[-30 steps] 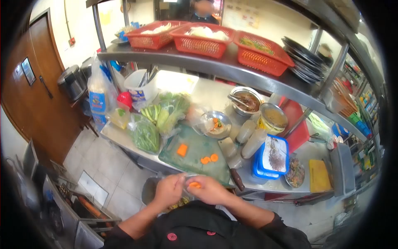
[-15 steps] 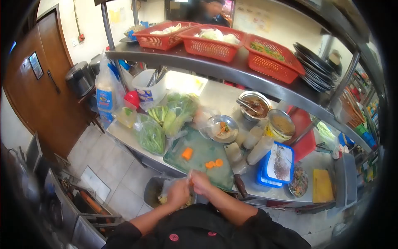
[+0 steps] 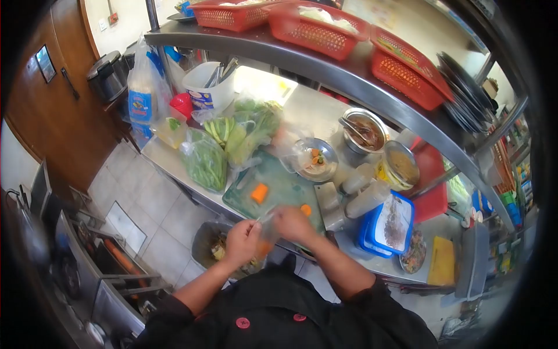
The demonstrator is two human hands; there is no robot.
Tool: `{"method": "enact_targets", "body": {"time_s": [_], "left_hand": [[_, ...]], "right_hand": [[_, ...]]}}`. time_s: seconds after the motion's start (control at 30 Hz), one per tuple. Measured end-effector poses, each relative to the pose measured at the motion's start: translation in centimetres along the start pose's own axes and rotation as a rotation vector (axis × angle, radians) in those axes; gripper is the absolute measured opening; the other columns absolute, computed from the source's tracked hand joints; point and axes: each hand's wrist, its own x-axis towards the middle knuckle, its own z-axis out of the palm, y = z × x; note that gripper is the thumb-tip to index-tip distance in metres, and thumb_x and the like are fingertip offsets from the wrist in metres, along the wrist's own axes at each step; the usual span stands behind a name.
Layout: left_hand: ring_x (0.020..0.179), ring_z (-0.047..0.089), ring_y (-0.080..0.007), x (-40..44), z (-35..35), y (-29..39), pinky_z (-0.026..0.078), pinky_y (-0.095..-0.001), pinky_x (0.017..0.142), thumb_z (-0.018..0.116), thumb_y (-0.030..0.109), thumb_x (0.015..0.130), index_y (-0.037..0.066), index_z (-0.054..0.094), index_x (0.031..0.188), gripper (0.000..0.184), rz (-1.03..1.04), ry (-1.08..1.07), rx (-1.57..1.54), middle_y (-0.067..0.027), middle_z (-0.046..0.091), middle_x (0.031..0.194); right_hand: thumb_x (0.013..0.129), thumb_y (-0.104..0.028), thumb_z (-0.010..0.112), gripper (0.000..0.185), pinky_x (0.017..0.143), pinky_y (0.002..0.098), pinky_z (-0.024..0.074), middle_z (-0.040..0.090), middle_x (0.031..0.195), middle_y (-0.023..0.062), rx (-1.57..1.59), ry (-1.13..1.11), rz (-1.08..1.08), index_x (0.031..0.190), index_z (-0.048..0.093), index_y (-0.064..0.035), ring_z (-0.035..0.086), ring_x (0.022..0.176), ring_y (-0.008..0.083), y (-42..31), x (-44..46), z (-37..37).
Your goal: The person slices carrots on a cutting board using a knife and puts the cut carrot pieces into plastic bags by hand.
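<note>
A clear plastic bag (image 3: 266, 230) with something orange and blurred inside, probably carrot, hangs between my hands in front of the green cutting board (image 3: 238, 195). The fingers of my left hand (image 3: 243, 239) pinch one side of the bag. My right hand (image 3: 295, 224), a little smeared by motion, is closed at the other side, over the board's near edge. On the board lie a chunk of carrot (image 3: 259, 193) and a carrot slice (image 3: 306, 210) beside my right hand; other slices are hidden behind it. A cleaver (image 3: 329, 205) lies at the board's right edge.
Below my hands stands a bin (image 3: 203, 241) with scraps. Bagged green vegetables (image 3: 204, 163) lie left of the board. A metal bowl (image 3: 331, 160), a pot of sauce (image 3: 365, 131) and a blue tub (image 3: 372, 235) stand to the right. A steel shelf (image 3: 325, 67) with red baskets (image 3: 314, 34) overhangs the counter.
My hands have moved up and apart, and the bag with the orange content now shows between them. My right hand now covers some of the carrot slices. The view has tilted downward.
</note>
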Motion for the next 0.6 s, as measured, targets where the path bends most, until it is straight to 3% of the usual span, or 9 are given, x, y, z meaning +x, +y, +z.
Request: {"method": "enact_targets", "body": {"time_s": [0.03,0.07,0.17,0.23,0.3,0.37,0.5,0.57,0.6], "left_hand": [[0.07,0.057,-0.0105,0.3,-0.1,0.6,0.048,-0.0298,0.066,0.058,0.018,0.1,-0.001,0.067,0.1,0.021,-0.114,-0.003,-0.104,-0.0015,0.062,0.077],[0.069,0.052,-0.0052,0.7,-0.5,0.0,0.046,-0.0255,0.064,0.059,0.019,0.1,0.0,0.067,0.105,0.022,-0.149,-0.015,-0.137,0.0053,0.058,0.079],[0.075,0.056,-0.0049,0.9,-2.1,-1.3,0.047,-0.0242,0.068,0.064,0.019,0.097,-0.001,0.067,0.106,0.022,-0.302,-0.003,-0.249,0.001,0.063,0.083],[0.069,0.051,-0.0061,0.5,-3.1,-3.3,0.045,-0.0236,0.064,0.059,0.016,0.099,0.001,0.064,0.113,0.02,-0.335,-0.038,-0.226,0.0019,0.058,0.084],[0.073,0.056,-0.0088,-0.6,-3.6,-6.6,0.048,-0.0241,0.067,0.059,0.01,0.097,0.0,0.059,0.118,0.023,-0.476,-0.067,-0.333,-0.0014,0.059,0.093],[0.075,0.058,-0.0106,-1.8,-4.1,-7.1,0.05,-0.0253,0.069,0.059,0.007,0.097,-0.001,0.057,0.12,0.025,-0.526,-0.075,-0.351,-0.0032,0.06,0.097],[0.081,0.064,-0.0153,-3.2,-4.8,-6.5,0.055,-0.0303,0.074,0.057,0.002,0.096,0.0,0.055,0.12,0.024,-0.698,-0.053,-0.52,-0.0073,0.064,0.102],[0.081,0.064,-0.0154,-3.5,-4.9,-6.7,0.055,-0.0302,0.075,0.056,0.003,0.096,0.0,0.056,0.119,0.023,-0.688,-0.038,-0.523,-0.0074,0.065,0.102],[0.08,0.065,-0.0156,-3.7,-5.0,-6.9,0.055,-0.03,0.076,0.056,0.004,0.097,0.001,0.057,0.119,0.023,-0.672,-0.038,-0.53,-0.0076,0.066,0.102]], "right_hand": [[0.09,-0.027,0.053,0.036,0.09,0.0444,0.051,0.068,0.107,0.024,0.069,0.132,-0.042,0.113,0.069,-0.0056,0.066,0.1,0.0398,0.8,0.8,-1.0],[0.089,-0.023,0.053,0.03,0.082,0.0412,0.0523,0.069,0.1,0.0185,0.129,0.193,0.022,0.107,0.07,-0.0054,0.067,0.089,0.0324,-0.3,1.0,-3.6],[0.09,-0.016,0.053,0.023,0.066,0.0304,0.0509,0.069,0.088,0.0078,0.288,0.473,-0.011,0.1,0.07,-0.0032,0.064,0.072,0.0145,1.4,5.4,-10.1],[0.092,-0.016,0.052,0.023,0.063,0.027,0.0491,0.068,0.085,0.0048,0.405,0.561,0.138,0.1,0.069,-0.0029,0.061,0.07,0.0101,-3.5,5.7,-16.3],[0.093,-0.02,0.05,0.026,0.077,0.0489,0.0497,0.067,0.086,0.0255,0.357,0.789,-0.086,0.098,0.065,0.0017,0.065,0.083,0.0431,-2.0,10.0,-18.3],[0.093,-0.017,0.048,0.027,0.08,0.0502,0.049,0.067,0.088,0.0268,0.1,0.991,-0.179,0.096,0.064,0.0047,0.064,0.085,0.0435,-0.5,14.0,-19.5],[0.092,-0.014,0.046,0.027,0.084,0.0511,0.048,0.067,0.094,0.0276,-0.073,0.95,-0.19,0.093,0.065,0.0057,0.064,0.089,0.0437,1.0,18.8,-18.7],[0.089,-0.011,0.049,0.023,0.084,0.0508,0.0478,0.066,0.094,0.0281,-0.128,1.115,-0.402,0.089,0.066,0.0039,0.062,0.09,0.0448,2.3,20.6,-16.9],[0.085,-0.01,0.052,0.019,0.083,0.05,0.0484,0.066,0.091,0.0267,-0.221,1.055,-0.374,0.087,0.067,0.002,0.062,0.089,0.044,3.2,21.1,-15.9]]}}
